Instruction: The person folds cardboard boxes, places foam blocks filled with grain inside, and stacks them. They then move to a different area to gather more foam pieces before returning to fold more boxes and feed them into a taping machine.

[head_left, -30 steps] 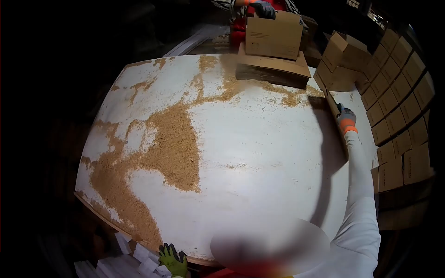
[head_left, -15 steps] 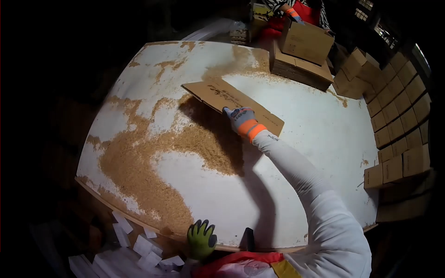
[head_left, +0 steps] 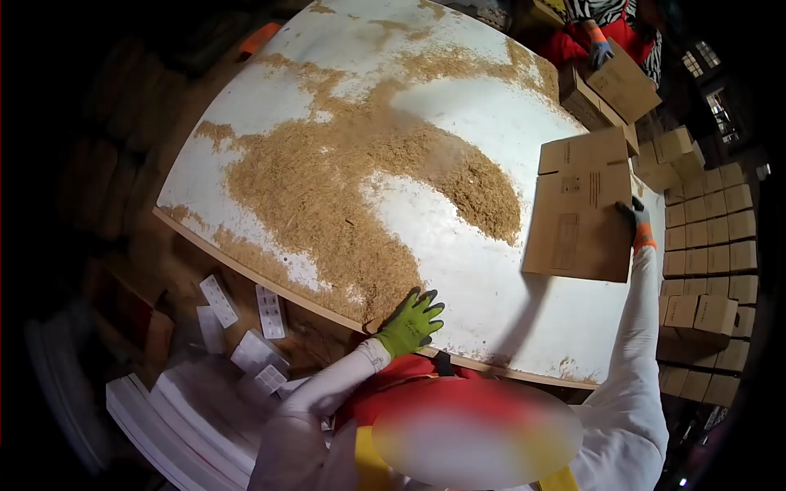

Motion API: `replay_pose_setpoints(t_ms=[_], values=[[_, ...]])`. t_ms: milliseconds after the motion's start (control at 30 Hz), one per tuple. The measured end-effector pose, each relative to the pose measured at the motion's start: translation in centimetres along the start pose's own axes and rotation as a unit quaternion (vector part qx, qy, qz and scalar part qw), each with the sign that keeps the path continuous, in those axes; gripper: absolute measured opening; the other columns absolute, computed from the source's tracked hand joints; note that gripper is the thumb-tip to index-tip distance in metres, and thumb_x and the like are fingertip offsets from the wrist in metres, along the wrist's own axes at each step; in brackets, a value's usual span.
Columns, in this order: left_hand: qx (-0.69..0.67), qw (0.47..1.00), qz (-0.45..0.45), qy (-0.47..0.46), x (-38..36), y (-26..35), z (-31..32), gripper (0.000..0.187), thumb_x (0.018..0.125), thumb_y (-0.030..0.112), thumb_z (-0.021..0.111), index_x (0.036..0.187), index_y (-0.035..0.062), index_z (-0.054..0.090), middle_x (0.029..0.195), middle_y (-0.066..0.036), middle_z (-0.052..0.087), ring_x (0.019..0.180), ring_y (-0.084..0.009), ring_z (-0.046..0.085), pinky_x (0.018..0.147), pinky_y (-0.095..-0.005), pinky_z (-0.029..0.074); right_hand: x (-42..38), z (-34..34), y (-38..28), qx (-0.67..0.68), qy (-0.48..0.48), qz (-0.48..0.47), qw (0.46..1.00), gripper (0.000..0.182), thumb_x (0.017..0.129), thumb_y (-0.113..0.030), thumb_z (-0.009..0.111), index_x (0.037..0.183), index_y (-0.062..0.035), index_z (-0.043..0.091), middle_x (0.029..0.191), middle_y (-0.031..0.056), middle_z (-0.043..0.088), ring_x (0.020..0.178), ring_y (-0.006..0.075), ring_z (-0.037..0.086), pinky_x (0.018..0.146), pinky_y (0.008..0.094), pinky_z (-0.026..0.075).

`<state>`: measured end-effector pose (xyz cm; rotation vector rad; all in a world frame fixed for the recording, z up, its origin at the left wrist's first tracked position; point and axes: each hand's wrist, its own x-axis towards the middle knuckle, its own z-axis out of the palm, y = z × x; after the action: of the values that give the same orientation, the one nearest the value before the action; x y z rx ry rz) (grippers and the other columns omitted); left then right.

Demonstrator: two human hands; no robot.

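My right hand, in a grey glove with an orange cuff, grips the right edge of a flat, folded cardboard box. The cardboard is raised over the right part of the white table, its printed face toward me. In a green glove with dark fingertips, my left hand rests with fingers spread at the table's near edge, beside the sawdust. Loose brown sawdust spreads across the left and middle of the table, with a thicker heap left of the cardboard.
Stacked small boxes line the right side. At the far right, another person's gloved hand touches a carton beside stacked flat cardboard. White foam pieces lie below the table's near left edge.
My right hand has carried the cardboard from the middle of the table to the right, and it now faces me more squarely. My view has turned; my left hand is further onto the table.
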<state>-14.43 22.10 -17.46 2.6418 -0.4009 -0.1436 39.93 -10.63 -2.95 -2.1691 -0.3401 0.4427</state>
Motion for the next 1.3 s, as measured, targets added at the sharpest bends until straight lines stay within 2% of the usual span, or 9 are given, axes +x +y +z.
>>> replay_pose_setpoints(t_ms=[300, 600, 867, 900, 933, 1000, 1100, 1200, 1300], values=[[0.056, 0.997, -0.017, 0.045, -2.2, -3.2, 0.0, 0.034, 0.083, 0.032, 0.061, 0.114, 0.0177, 0.061, 0.135, -0.006, 0.051, 0.133, -0.0296, 0.039, 0.111, -0.0578, 0.020, -2.4, 20.5, 4.8, 0.190, 0.007, -0.029, 0.981, 0.042, 0.086, -0.019, 0.068, 0.122, 0.0000, 0.059, 0.110, 0.0077, 0.065, 0.096, 0.0174, 0.061, 0.085, 0.0304, 0.049], [-0.037, 0.973, -0.057, 0.221, -7.1, -6.6, -5.0, 0.029, 0.079, 0.030, 0.059, 0.103, 0.0138, 0.063, 0.126, -0.008, 0.055, 0.124, -0.0334, 0.044, 0.104, -0.0588, 0.029, 2.6, 40.0, -13.4, 0.223, -0.045, 0.002, 0.974, 0.040, 0.079, -0.017, 0.076, 0.114, -0.0014, 0.064, 0.100, 0.0068, 0.068, 0.083, 0.0161, 0.064, 0.073, 0.0293, 0.052], [-0.089, 0.936, -0.156, 0.302, -22.4, -17.9, -8.8, 0.031, 0.082, 0.023, 0.060, 0.112, 0.0159, 0.064, 0.129, -0.009, 0.055, 0.124, -0.0351, 0.044, 0.104, -0.0578, 0.029, 9.1, 71.8, -34.7, 0.292, -0.131, -0.127, 0.939, 0.026, 0.077, -0.014, 0.073, 0.098, 0.0002, 0.068, 0.089, 0.0089, 0.071, 0.079, 0.0196, 0.066, 0.073, 0.0304, 0.053], [-0.063, 0.927, -0.206, 0.306, -26.3, -21.0, -9.6, 0.035, 0.080, 0.023, 0.063, 0.113, 0.0149, 0.063, 0.127, -0.010, 0.056, 0.124, -0.0349, 0.044, 0.104, -0.0571, 0.029, 8.7, 80.2, -41.3, 0.026, -0.030, -0.183, 0.982, 0.033, 0.075, -0.022, 0.074, 0.097, 0.0018, 0.069, 0.087, 0.0120, 0.071, 0.080, 0.0216, 0.066, 0.074, 0.0332, 0.052], [-0.049, 0.930, -0.228, 0.285, -28.5, -22.1, -11.6, 0.035, 0.080, 0.022, 0.062, 0.114, 0.0145, 0.062, 0.127, -0.010, 0.056, 0.123, -0.0352, 0.044, 0.104, -0.0568, 0.029, 10.0, 85.6, -42.4, 0.012, 0.035, -0.205, 0.978, 0.039, 0.072, -0.028, 0.074, 0.097, 0.0014, 0.069, 0.088, 0.0129, 0.071, 0.081, 0.0222, 0.066, 0.075, 0.0350, 0.051], [-0.030, 0.918, -0.269, 0.289, -31.4, -24.3, -13.9, 0.035, 0.081, 0.022, 0.061, 0.115, 0.0140, 0.062, 0.126, -0.010, 0.056, 0.122, -0.0358, 0.045, 0.103, -0.0563, 0.030, 4.2, 86.8, -49.5, -0.054, 0.045, -0.185, 0.980, 0.038, 0.073, -0.029, 0.074, 0.099, -0.0012, 0.070, 0.094, 0.0108, 0.072, 0.082, 0.0205, 0.066, 0.077, 0.0343, 0.051], [-0.014, 0.897, -0.321, 0.302, -33.3, -24.6, -16.2, 0.036, 0.082, 0.024, 0.060, 0.116, 0.0140, 0.062, 0.126, -0.011, 0.055, 0.118, -0.0362, 0.046, 0.102, -0.0530, 0.031, 6.2, 82.9, -46.3, 0.078, -0.028, -0.228, 0.970, 0.037, 0.073, -0.031, 0.073, 0.096, -0.0017, 0.069, 0.091, 0.0148, 0.071, 0.077, 0.0283, 0.067, 0.073, 0.0357, 0.052], [0.001, 0.898, -0.329, 0.293, -34.1, -24.1, -15.5, 0.038, 0.080, 0.025, 0.061, 0.116, 0.0119, 0.062, 0.125, -0.011, 0.055, 0.118, -0.0363, 0.046, 0.102, -0.0523, 0.030, 4.0, 67.5, -39.0, 0.312, -0.185, -0.098, 0.927, 0.020, 0.083, -0.012, 0.071, 0.101, -0.0038, 0.067, 0.083, 0.0033, 0.068, 0.067, 0.0144, 0.060, 0.061, 0.0283, 0.049], [0.009, 0.901, -0.372, 0.222, -34.2, -22.3, -14.2, 0.053, 0.076, 0.030, 0.065, 0.125, 0.0134, 0.056, 0.132, -0.013, 0.049, 0.124, -0.0370, 0.039, 0.103, -0.0547, 0.028, -0.2, 48.0, -25.0, 0.264, -0.017, -0.069, 0.962, 0.035, 0.086, -0.017, 0.069, 0.117, -0.0016, 0.060, 0.105, 0.0051, 0.065, 0.094, 0.0151, 0.060, 0.083, 0.0281, 0.047]])
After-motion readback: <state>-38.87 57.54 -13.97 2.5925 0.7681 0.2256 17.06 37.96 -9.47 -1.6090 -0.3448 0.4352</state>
